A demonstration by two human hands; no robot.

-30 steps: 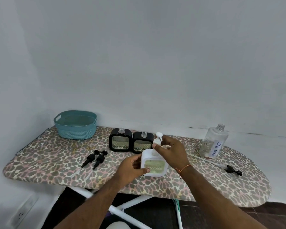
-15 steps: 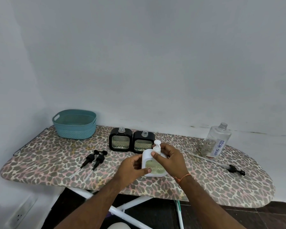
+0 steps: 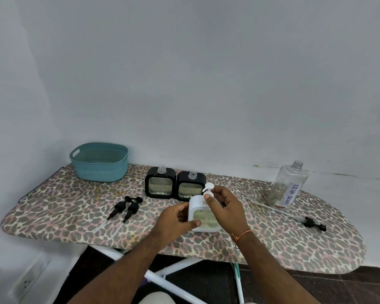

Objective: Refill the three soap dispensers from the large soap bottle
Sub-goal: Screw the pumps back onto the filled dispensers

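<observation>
A white square soap dispenser (image 3: 203, 218) stands on the leopard-print ironing board (image 3: 64, 211). My left hand (image 3: 176, 218) grips its left side. Around its white pump head (image 3: 208, 188) curl the fingers of my right hand (image 3: 225, 206). Two black dispensers (image 3: 160, 185) (image 3: 190, 188) stand just behind it with open necks and greenish soap inside. Their two black pumps (image 3: 125, 208) lie to the left on the board. The large clear bottle labelled DISH SOAP (image 3: 289, 185) stands uncapped at the far right, nearly empty. Its long black pump (image 3: 312, 223) lies in front of it.
A teal basket (image 3: 99, 161) sits at the board's back left corner. White walls close in behind and to the left. The board's white legs (image 3: 162, 275) and a dark floor show below its front edge. A wall socket (image 3: 28, 281) is at the lower left.
The white dispenser stays in both hands; my right hand has shifted its hold on the pump head. The view has dipped a little lower.
</observation>
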